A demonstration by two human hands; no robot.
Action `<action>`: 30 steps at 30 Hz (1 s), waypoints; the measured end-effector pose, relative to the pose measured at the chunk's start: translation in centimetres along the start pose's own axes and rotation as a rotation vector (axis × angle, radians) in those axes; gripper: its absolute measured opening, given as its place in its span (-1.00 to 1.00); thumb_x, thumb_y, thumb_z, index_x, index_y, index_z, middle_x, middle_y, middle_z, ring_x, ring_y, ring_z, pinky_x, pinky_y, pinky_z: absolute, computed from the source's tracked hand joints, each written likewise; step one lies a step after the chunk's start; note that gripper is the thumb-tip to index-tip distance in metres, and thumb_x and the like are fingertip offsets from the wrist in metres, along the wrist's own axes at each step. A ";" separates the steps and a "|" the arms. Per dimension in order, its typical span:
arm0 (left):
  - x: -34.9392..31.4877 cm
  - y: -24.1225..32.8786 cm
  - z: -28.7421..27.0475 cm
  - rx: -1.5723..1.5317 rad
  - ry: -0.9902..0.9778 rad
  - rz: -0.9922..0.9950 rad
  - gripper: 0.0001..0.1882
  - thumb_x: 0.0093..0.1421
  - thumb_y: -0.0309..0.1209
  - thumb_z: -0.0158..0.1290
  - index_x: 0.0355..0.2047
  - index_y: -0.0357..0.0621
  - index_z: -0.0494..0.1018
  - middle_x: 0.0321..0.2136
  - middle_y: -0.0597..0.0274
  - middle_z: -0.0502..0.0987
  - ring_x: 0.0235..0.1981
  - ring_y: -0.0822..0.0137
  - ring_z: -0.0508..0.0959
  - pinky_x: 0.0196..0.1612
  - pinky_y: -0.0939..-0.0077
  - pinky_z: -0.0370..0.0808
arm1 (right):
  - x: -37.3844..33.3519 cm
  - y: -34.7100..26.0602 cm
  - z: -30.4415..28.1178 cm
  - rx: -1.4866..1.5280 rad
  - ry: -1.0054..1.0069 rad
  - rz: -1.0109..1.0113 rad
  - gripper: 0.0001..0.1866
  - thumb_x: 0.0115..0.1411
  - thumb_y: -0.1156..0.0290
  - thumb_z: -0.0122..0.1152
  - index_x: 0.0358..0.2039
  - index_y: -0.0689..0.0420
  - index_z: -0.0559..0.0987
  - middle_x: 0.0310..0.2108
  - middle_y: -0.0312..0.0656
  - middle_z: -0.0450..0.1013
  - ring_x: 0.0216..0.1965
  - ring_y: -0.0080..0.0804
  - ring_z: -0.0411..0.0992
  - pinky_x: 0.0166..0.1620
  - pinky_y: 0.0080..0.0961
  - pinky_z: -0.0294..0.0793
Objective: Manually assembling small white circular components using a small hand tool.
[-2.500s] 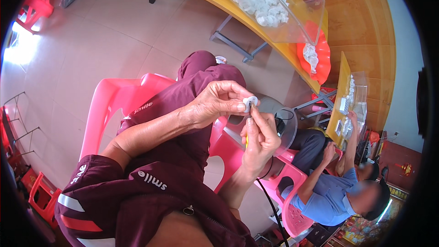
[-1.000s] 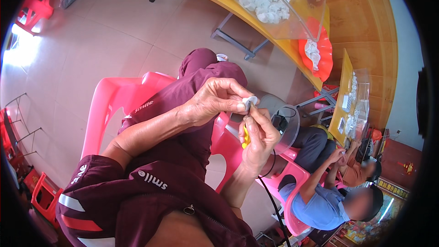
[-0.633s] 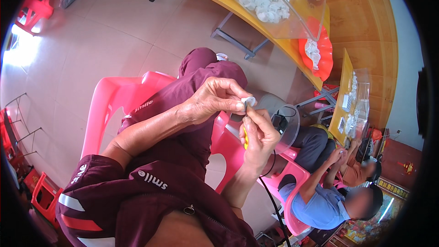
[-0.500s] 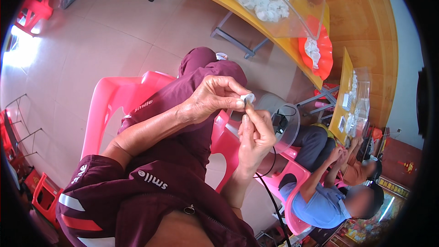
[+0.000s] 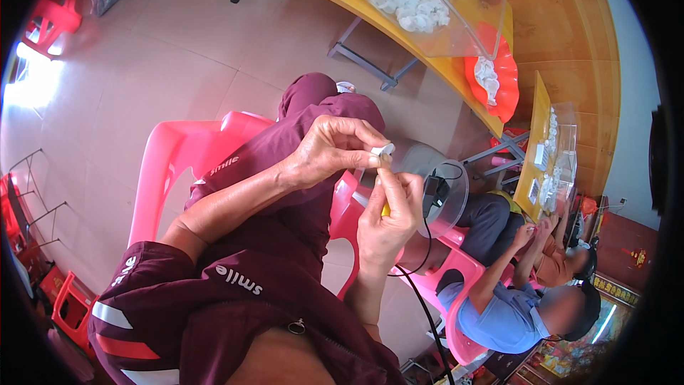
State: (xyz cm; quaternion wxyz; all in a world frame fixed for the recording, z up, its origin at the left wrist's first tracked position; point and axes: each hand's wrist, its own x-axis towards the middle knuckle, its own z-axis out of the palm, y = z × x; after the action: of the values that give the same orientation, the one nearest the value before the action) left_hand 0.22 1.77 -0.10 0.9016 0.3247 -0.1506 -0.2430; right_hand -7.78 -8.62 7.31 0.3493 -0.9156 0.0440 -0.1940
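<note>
In front of my knees, my left hand (image 5: 331,151) pinches a small white plastic piece (image 5: 385,150) between thumb and fingertips. Just below it my right hand (image 5: 390,217) is closed, its index fingertip reaching up to the lower side of the piece. A small yellow thing (image 5: 385,209) peeks out between the right thumb and fingers; most of it is hidden in the grip, so its kind does not show. Behind the right hand stands a clear round tub (image 5: 462,203), holding a black boxy device (image 5: 432,191) with a cable.
A yellow table (image 5: 399,41) at the top bears a clear tray (image 5: 470,46) of white pieces and an orange scalloped dish (image 5: 507,78). At the right, a person in blue (image 5: 491,317) and another person work beside a second table (image 5: 526,192). A black cable (image 5: 427,306) runs downward near my right arm.
My right hand has turned and lowered slightly, its fingers now more upright; the yellow thing has come into sight. The white piece has tilted a little in my left hand, which stays in place.
</note>
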 end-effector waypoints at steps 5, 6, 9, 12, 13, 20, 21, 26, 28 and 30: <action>0.5 -0.9 -0.6 -0.160 -0.034 0.007 -0.80 0.12 -0.53 0.15 -0.22 -0.26 0.50 -0.28 0.13 0.57 -0.23 0.36 0.57 -0.14 0.53 0.53 | 0.0 -0.4 0.3 -0.113 0.010 0.007 -0.64 0.03 0.76 0.12 -0.13 0.19 0.59 -0.44 -0.20 0.27 -0.48 -0.45 0.33 -0.43 -0.53 0.35; 0.5 -1.0 -0.6 -0.159 -0.034 0.008 -0.80 0.12 -0.53 0.15 -0.22 -0.26 0.50 -0.28 0.13 0.57 -0.23 0.36 0.57 -0.14 0.53 0.53 | -0.1 -0.4 0.2 -0.112 0.010 0.006 -0.64 0.03 0.76 0.12 -0.13 0.19 0.59 -0.44 -0.20 0.27 -0.48 -0.45 0.33 -0.43 -0.53 0.35; 0.5 -1.2 -0.6 -0.347 -0.064 -0.131 -0.78 0.13 -0.51 0.13 -0.19 -0.24 0.48 -0.21 0.08 0.56 -0.15 0.29 0.56 -0.05 0.43 0.52 | -0.4 -0.1 0.0 -0.088 0.041 -0.010 -0.62 0.04 0.75 0.13 -0.11 0.17 0.59 -0.43 -0.22 0.28 -0.49 -0.47 0.33 -0.44 -0.54 0.35; 0.5 -1.1 -0.5 -0.476 -0.090 -0.174 -0.77 0.14 -0.51 0.12 -0.17 -0.23 0.46 -0.16 0.04 0.54 -0.08 0.24 0.53 0.01 0.36 0.50 | -0.2 -0.5 -0.4 -0.051 0.108 -0.045 -0.53 -0.01 0.81 0.13 -0.06 0.16 0.57 -0.43 -0.23 0.21 -0.50 -0.51 0.28 -0.44 -0.62 0.35; 0.5 -1.2 -0.6 -0.508 -0.100 -0.171 -0.77 0.14 -0.51 0.12 -0.16 -0.22 0.45 -0.14 0.03 0.53 -0.06 0.23 0.52 0.02 0.35 0.50 | -0.2 -0.8 -0.6 -0.050 0.107 -0.045 -0.53 -0.01 0.81 0.13 -0.06 0.16 0.57 -0.43 -0.23 0.21 -0.50 -0.51 0.28 -0.44 -0.62 0.35; 0.4 -1.2 -0.2 -0.508 -0.078 -0.176 -0.74 0.09 -0.51 0.17 -0.18 -0.21 0.45 -0.12 -0.04 0.51 -0.05 0.14 0.52 0.05 0.22 0.46 | -0.4 -0.8 -0.4 -0.061 0.128 -0.020 -0.59 0.02 0.75 0.16 -0.10 0.15 0.59 -0.43 -0.24 0.25 -0.52 -0.55 0.29 -0.48 -0.64 0.32; 0.4 -1.2 -0.2 -0.508 -0.079 -0.176 -0.74 0.09 -0.51 0.17 -0.18 -0.21 0.45 -0.12 -0.04 0.51 -0.05 0.14 0.52 0.05 0.22 0.46 | -0.4 -0.7 -0.2 -0.049 0.145 -0.028 -0.64 0.05 0.70 0.17 -0.12 0.14 0.60 -0.43 -0.25 0.29 -0.53 -0.56 0.30 -0.47 -0.64 0.31; 0.3 -1.0 -0.2 -0.389 -0.064 -0.124 -0.78 0.06 -0.54 0.18 -0.24 -0.21 0.48 -0.16 -0.02 0.53 -0.08 0.13 0.53 0.04 0.21 0.44 | -0.4 -0.7 0.2 -0.069 0.116 -0.017 -0.64 0.04 0.72 0.16 -0.12 0.16 0.60 -0.44 -0.24 0.29 -0.52 -0.53 0.31 -0.46 -0.60 0.33; 0.4 -1.0 -0.1 -0.372 -0.058 -0.119 -0.78 0.06 -0.54 0.19 -0.25 -0.20 0.49 -0.17 -0.01 0.53 -0.09 0.14 0.53 0.04 0.21 0.44 | -0.5 -0.5 0.2 -0.071 0.107 -0.011 -0.64 0.04 0.72 0.16 -0.12 0.17 0.60 -0.45 -0.23 0.28 -0.52 -0.52 0.31 -0.46 -0.58 0.34; 0.4 -1.2 -0.1 -0.355 -0.052 -0.115 -0.78 0.05 -0.53 0.19 -0.26 -0.19 0.50 -0.18 -0.01 0.53 -0.10 0.15 0.53 0.03 0.22 0.44 | -0.5 -0.5 0.3 -0.085 0.107 0.005 -0.66 0.05 0.71 0.16 -0.13 0.18 0.60 -0.44 -0.23 0.28 -0.51 -0.52 0.31 -0.45 -0.59 0.34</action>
State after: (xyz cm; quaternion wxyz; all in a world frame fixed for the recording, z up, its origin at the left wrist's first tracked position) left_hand 0.18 0.81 -0.85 0.9252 0.1620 -0.1099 -0.3250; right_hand -8.13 -7.95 7.22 0.3077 -0.9178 0.0733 -0.2398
